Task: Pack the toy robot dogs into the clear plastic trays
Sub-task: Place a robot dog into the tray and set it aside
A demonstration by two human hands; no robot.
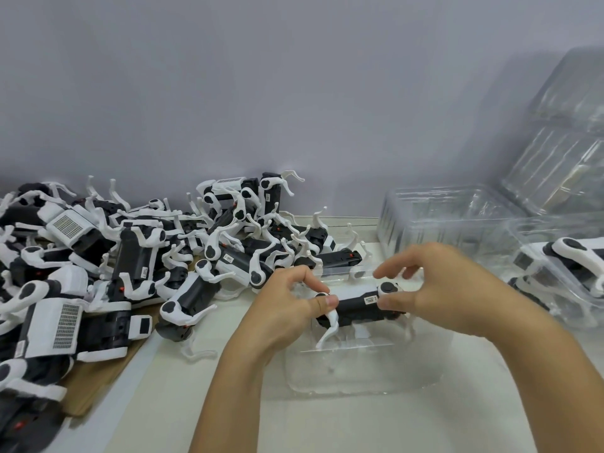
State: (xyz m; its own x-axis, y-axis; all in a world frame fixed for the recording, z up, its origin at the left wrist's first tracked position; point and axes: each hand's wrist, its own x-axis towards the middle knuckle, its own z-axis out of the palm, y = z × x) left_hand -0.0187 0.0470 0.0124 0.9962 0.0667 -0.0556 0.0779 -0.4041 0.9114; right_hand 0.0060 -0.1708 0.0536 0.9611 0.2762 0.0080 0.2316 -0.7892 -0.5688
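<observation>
While both hands work over the clear tray [359, 374] at centre of the white counter [327, 426], one toy robot dog [358, 308] is held just above it, belly side up, black body lying left to right with a small white label facing the camera. Left hand [284, 308]: fingers curled, thumb pressed on the dog's left end at the white hip joint, one white leg hanging down from there toward the tray. Right hand [438, 286]: thumb and curled fingers pinching the dog's right end beside the round black joint cap. Can't tell whether the dog's legs touch the tray floor.

Loose dog pile [130, 256] fills the left side of the counter, black-and-white bodies tangled, legs sticking up, some resting on a brown board [98, 380] at the counter's left edge. Nearest pile dog lies just left of the left hand.

Right edge: another clear tray [529, 266] with a packed dog [568, 256] inside. Behind it, a stack of empty clear trays [451, 217], with more leaning against the grey wall [294, 76].
</observation>
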